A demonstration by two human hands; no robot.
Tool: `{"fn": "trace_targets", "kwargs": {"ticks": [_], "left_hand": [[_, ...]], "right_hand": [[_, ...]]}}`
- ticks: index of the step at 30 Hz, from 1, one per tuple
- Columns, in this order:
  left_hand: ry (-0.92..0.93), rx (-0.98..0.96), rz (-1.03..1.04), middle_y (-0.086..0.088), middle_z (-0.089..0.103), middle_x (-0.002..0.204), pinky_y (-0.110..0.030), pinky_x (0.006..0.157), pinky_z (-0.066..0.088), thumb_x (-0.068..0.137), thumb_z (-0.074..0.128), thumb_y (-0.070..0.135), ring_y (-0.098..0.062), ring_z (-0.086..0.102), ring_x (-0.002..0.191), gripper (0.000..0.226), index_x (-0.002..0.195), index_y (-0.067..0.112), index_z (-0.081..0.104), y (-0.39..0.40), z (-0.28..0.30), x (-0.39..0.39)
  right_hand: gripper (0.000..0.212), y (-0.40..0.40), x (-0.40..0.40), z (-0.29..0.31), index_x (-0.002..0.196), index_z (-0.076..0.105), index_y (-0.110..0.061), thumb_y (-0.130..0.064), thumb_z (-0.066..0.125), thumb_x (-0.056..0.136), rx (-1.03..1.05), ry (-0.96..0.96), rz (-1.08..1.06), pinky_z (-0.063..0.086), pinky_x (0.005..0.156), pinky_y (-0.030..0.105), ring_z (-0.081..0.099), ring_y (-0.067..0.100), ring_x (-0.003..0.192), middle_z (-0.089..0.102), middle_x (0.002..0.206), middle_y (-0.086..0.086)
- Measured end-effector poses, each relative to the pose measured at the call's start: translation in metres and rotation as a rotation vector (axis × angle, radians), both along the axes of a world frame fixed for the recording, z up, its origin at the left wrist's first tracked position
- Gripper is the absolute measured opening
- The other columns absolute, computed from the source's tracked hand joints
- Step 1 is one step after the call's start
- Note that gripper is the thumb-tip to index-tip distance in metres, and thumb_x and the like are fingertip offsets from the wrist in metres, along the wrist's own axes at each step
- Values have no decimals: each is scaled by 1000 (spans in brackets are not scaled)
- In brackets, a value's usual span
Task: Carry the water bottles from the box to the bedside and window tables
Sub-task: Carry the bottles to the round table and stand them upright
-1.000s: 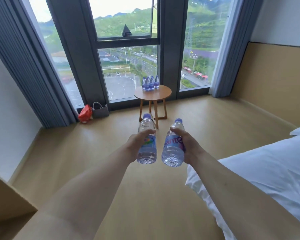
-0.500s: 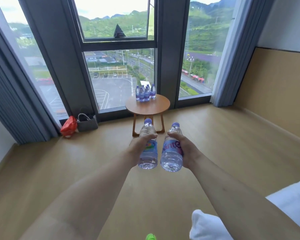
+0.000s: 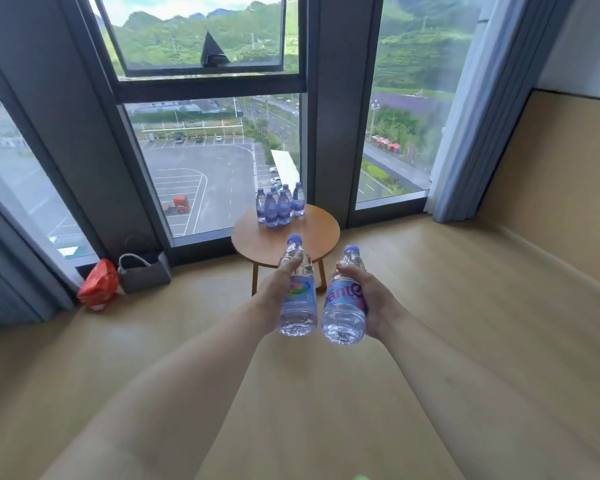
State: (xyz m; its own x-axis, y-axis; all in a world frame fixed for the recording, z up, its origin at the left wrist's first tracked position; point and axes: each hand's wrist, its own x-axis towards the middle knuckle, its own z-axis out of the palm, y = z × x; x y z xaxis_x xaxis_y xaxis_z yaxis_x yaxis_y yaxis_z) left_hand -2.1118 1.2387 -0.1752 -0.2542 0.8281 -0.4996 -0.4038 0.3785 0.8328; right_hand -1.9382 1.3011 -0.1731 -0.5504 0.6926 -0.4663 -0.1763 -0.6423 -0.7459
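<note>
My left hand point(image 3: 274, 289) grips a clear water bottle point(image 3: 298, 299) with a blue cap and coloured label, held upright at arm's length. Beside it, my right hand point(image 3: 371, 296) grips a second water bottle point(image 3: 344, 306) with a purple label. Both bottles hang above the floor just in front of the round wooden window table point(image 3: 312, 237). A cluster of several water bottles point(image 3: 278, 205) stands at the table's far edge against the window. The box and the bedside table are out of view.
Tall window panes point(image 3: 205, 168) with dark frames fill the wall ahead. A grey tote bag point(image 3: 144, 273) and a red bag point(image 3: 97, 284) sit on the floor at the left. Grey curtains point(image 3: 465, 133) hang at both sides. Wooden floor point(image 3: 465, 306) spreads all around.
The view has come closer to the window table, which now looks larger and sits just beyond the two held bottles. The white bed has left the frame at the right.
</note>
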Motion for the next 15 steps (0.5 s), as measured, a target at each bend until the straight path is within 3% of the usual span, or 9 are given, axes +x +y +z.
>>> {"fn": "trace_targets", "kwargs": {"ticks": [7, 8, 10, 11, 13, 15], "left_hand": [[104, 20, 21, -19, 77, 107, -39, 70, 63, 80, 76, 58, -31, 75, 80, 70, 129, 10, 64, 146, -23, -70], [114, 27, 24, -19, 77, 106, -38, 72, 63, 83, 75, 53, -30, 75, 80, 72, 133, 2, 60, 166, -18, -76], [86, 217, -58, -14, 75, 89, -30, 77, 63, 94, 63, 23, -22, 77, 84, 69, 130, -27, 32, 211, -2, -85], [54, 298, -56, -11, 73, 86, -28, 83, 62, 94, 58, 15, -20, 77, 92, 65, 128, -29, 24, 234, 1, -94], [171, 112, 67, -9, 75, 107, -41, 94, 60, 76, 81, 35, -28, 76, 99, 82, 143, 5, 45, 266, 4, -113], [151, 12, 117, -11, 75, 115, -51, 97, 57, 63, 89, 42, -34, 75, 100, 75, 131, 28, 62, 290, -5, -134]], "right_hand": [[59, 165, -66, -30, 107, 59, -7, -57, 75, 82, -22, 76, 31, 61, 68, 44, 67, 27, 65, 67, 73, 13], [60, 190, -75, -31, 108, 60, -7, -58, 76, 81, -28, 65, 42, 61, 69, 44, 68, 27, 65, 67, 72, 13], [61, 235, -94, -30, 108, 61, -7, -54, 81, 76, -31, 30, 66, 61, 76, 47, 68, 27, 66, 69, 72, 12], [60, 257, -104, -29, 108, 61, -7, -50, 85, 73, -21, 11, 74, 60, 80, 49, 69, 27, 66, 69, 72, 12], [57, 297, -124, -27, 109, 61, -8, -40, 88, 70, -1, -26, 97, 59, 81, 49, 70, 27, 67, 70, 72, 12], [49, 330, -145, -27, 107, 61, -9, -33, 87, 73, -5, -46, 108, 61, 76, 46, 71, 26, 65, 71, 72, 12]]}}
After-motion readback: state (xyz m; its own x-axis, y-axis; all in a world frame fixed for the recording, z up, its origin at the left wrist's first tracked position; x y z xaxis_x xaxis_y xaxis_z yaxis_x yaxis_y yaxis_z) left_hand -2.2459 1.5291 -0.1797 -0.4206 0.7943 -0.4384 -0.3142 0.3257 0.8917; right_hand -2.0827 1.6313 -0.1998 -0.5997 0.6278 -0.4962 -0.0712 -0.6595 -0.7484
